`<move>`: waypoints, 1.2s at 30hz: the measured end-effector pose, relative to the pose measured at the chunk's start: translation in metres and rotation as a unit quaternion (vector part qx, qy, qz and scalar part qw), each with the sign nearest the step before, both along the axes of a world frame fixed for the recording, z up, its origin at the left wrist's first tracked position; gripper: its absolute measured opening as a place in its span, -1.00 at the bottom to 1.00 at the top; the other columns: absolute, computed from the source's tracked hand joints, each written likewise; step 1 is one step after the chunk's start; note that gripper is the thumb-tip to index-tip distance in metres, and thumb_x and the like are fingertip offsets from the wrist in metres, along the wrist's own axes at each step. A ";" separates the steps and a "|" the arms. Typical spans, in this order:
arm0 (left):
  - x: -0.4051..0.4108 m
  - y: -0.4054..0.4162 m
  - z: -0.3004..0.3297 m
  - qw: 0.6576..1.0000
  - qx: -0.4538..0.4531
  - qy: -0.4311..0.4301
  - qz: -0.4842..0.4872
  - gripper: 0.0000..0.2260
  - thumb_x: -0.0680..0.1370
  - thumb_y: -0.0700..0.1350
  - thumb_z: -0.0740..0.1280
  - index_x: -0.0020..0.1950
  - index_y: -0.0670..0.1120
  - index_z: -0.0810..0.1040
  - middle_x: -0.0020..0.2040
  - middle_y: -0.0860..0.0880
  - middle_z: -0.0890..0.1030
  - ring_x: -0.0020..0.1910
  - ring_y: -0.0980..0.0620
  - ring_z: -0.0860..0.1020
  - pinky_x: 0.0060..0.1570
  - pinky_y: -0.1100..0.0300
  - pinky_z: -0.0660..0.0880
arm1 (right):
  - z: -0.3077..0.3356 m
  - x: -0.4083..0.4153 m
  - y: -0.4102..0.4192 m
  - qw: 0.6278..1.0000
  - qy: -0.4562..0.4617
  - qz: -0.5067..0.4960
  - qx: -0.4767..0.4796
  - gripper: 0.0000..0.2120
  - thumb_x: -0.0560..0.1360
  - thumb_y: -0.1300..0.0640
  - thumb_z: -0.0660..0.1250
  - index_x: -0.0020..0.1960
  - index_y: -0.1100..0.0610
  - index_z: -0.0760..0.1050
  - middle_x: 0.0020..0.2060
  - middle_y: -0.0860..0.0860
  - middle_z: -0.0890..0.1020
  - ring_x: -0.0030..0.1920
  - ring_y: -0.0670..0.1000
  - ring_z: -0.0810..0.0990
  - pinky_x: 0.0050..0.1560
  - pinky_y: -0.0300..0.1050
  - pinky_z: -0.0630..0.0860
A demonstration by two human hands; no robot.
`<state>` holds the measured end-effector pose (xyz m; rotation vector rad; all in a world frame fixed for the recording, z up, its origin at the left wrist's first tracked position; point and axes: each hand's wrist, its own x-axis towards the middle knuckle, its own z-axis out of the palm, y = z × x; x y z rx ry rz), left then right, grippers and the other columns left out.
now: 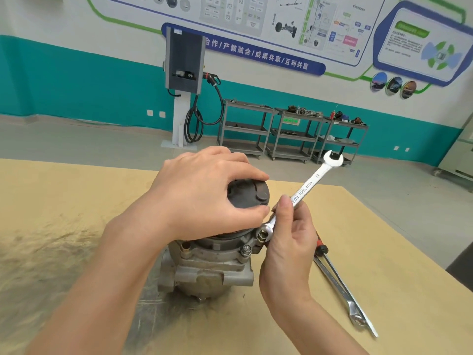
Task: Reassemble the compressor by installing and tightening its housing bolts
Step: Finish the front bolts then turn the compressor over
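- The compressor (212,265) stands upright near the middle of the wooden table (384,252), its black clutch plate (249,194) on top and the cast grey housing below.
- My left hand (204,190) is spread over the clutch plate, fingers curled round its far rim and the thumb pressed on the near edge, so it is clamped on the top to steady the unit.
- My right hand (289,242) holds the combination wrench (304,190) low on its shank, thumb and fingers closed round it; the ring end sits on the housing bolt (262,235) at the right flange, the open end pointing up and far right.
- A second bolt (246,249) sits just left of it on the flange, another fitting (184,249) further left.
- I judge the body heavy, rigid metal: it will not flex, but standing on end it could rock or turn under wrench load, hence the hold from above.
- The plate's smooth rim may spin or slip; gripping the housing itself would be surer.
- Holding the wrench this close to the bolt gives little leverage; for the final tightening I would move my hand out along the shank.
- A larger spanner (340,290) and a red-handled tool (321,248) lie on the table to the right.
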<state>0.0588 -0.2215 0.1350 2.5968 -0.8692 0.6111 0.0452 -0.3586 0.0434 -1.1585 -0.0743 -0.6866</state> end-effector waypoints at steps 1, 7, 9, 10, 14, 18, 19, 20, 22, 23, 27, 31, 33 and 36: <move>0.001 0.002 0.000 1.000 0.002 0.004 -0.002 -0.51 0.31 0.43 0.08 0.22 0.43 0.39 0.10 0.39 0.43 0.19 0.33 0.33 -0.19 0.37 0.16 | 0.002 -0.001 -0.004 1.000 0.015 0.023 -0.003 -0.74 0.53 -0.08 0.31 -0.20 0.07 0.41 -0.38 0.01 0.40 -0.34 -0.03 0.35 -0.35 -0.22 0.38; 0.001 0.011 0.003 0.999 0.019 0.044 -0.011 -0.43 0.29 0.51 0.02 0.28 0.46 0.29 0.18 0.44 0.34 0.25 0.35 0.25 -0.11 0.12 0.25 | 0.028 0.006 -0.029 0.986 0.094 0.135 -0.015 -0.79 0.60 0.10 0.21 -0.17 0.16 0.41 -0.61 -0.04 0.25 -0.58 -0.09 0.14 -0.54 -0.26 0.09; 0.000 0.011 0.005 0.998 0.035 0.053 -0.020 -0.40 0.28 0.51 0.04 0.31 0.45 0.26 0.19 0.44 0.32 0.26 0.35 0.24 -0.08 0.11 0.28 | 0.044 0.008 -0.040 0.985 0.095 0.144 -0.023 -0.82 0.61 0.12 0.21 -0.14 0.16 0.42 -0.61 -0.04 0.29 -0.59 -0.10 0.17 -0.55 -0.27 0.14; 0.000 0.011 0.005 0.997 0.041 0.056 -0.023 -0.39 0.27 0.51 0.06 0.31 0.45 0.25 0.19 0.44 0.31 0.26 0.35 0.23 -0.08 0.12 0.29 | 0.051 0.007 -0.047 0.984 0.093 0.146 -0.034 -0.83 0.60 0.12 0.22 -0.14 0.16 0.43 -0.60 -0.04 0.30 -0.58 -0.10 0.19 -0.54 -0.26 0.15; -0.001 0.012 0.006 0.998 0.035 0.054 -0.017 -0.43 0.26 0.46 0.11 0.28 0.48 0.23 0.15 0.47 0.29 0.21 0.39 0.21 -0.18 0.24 0.26 | 0.061 -0.005 -0.066 0.978 0.083 0.163 -0.105 -0.83 0.49 0.06 0.28 -0.16 0.17 0.45 -0.57 0.00 0.33 -0.55 -0.06 0.21 -0.52 -0.24 0.18; -0.004 0.008 0.004 0.999 0.028 0.037 0.019 -0.46 0.28 0.45 0.08 0.26 0.44 0.27 0.15 0.43 0.34 0.21 0.34 0.24 -0.25 0.32 0.18 | 0.051 -0.014 -0.068 0.972 0.088 0.187 -0.109 -0.80 0.55 0.10 0.20 -0.20 0.17 0.42 -0.58 0.05 0.32 -0.57 -0.03 0.23 -0.54 -0.22 0.21; -0.005 0.006 0.003 0.999 0.029 0.031 0.035 -0.46 0.29 0.45 0.06 0.26 0.43 0.26 0.15 0.41 0.35 0.22 0.32 0.24 -0.27 0.26 0.19 | 0.047 -0.014 -0.067 0.972 0.093 0.191 -0.102 -0.78 0.58 0.12 0.17 -0.21 0.17 0.42 -0.58 0.05 0.33 -0.57 -0.02 0.23 -0.54 -0.22 0.21; -0.007 0.005 0.002 0.998 0.030 0.025 0.050 -0.46 0.29 0.45 0.04 0.26 0.42 0.26 0.17 0.39 0.35 0.24 0.30 0.24 -0.27 0.20 0.20 | 0.043 -0.014 -0.066 0.971 0.099 0.196 -0.093 -0.77 0.58 0.11 0.16 -0.21 0.17 0.41 -0.59 0.05 0.33 -0.57 -0.02 0.22 -0.54 -0.22 0.20; -0.010 0.004 0.000 0.997 0.030 0.019 0.075 -0.46 0.29 0.45 0.00 0.25 0.41 0.24 0.19 0.37 0.35 0.24 0.27 0.23 -0.19 0.14 0.18 | 0.036 -0.010 -0.064 0.969 0.102 0.216 -0.065 -0.77 0.55 0.07 0.17 -0.22 0.18 0.41 -0.60 0.05 0.32 -0.58 -0.03 0.23 -0.54 -0.22 0.19; -0.012 0.004 0.000 0.996 0.030 0.019 0.081 -0.46 0.29 0.45 0.00 0.25 0.41 0.23 0.21 0.36 0.35 0.25 0.26 0.22 -0.16 0.13 0.17 | 0.034 -0.007 -0.063 0.968 0.099 0.224 -0.049 -0.76 0.53 0.06 0.16 -0.22 0.18 0.41 -0.60 0.05 0.32 -0.59 -0.04 0.23 -0.54 -0.22 0.19; -0.014 0.003 0.001 0.996 0.034 0.016 0.085 -0.47 0.31 0.46 0.00 0.26 0.39 0.25 0.21 0.35 0.36 0.25 0.25 0.24 -0.15 0.13 0.15 | 0.030 0.008 -0.062 0.970 0.087 0.225 -0.012 -0.74 0.54 0.04 0.14 -0.21 0.19 0.39 -0.62 0.04 0.30 -0.60 -0.05 0.20 -0.52 -0.21 0.15; -0.011 0.001 0.002 0.996 0.033 0.015 0.082 -0.49 0.36 0.45 0.08 0.28 0.37 0.29 0.22 0.33 0.38 0.26 0.23 0.27 -0.15 0.15 0.15 | 0.027 0.022 -0.060 0.968 0.086 0.234 0.008 -0.72 0.60 0.06 0.08 -0.20 0.18 0.38 -0.63 0.04 0.28 -0.60 -0.04 0.17 -0.49 -0.18 0.12; -0.010 0.000 0.001 0.996 0.035 0.012 0.082 -0.49 0.36 0.44 0.10 0.28 0.37 0.29 0.21 0.33 0.39 0.25 0.22 0.28 -0.21 0.17 0.15 | 0.026 0.026 -0.060 0.966 0.086 0.243 0.012 -0.70 0.62 0.07 0.06 -0.21 0.19 0.37 -0.64 0.04 0.28 -0.60 -0.04 0.16 -0.49 -0.17 0.11; -0.009 -0.001 0.001 0.996 0.035 0.011 0.086 -0.48 0.35 0.46 0.08 0.28 0.37 0.30 0.21 0.33 0.40 0.25 0.21 0.28 -0.26 0.22 0.13 | 0.027 0.029 -0.061 0.966 0.082 0.243 0.022 -0.69 0.63 0.08 0.04 -0.22 0.19 0.38 -0.65 0.04 0.28 -0.61 -0.04 0.16 -0.49 -0.17 0.09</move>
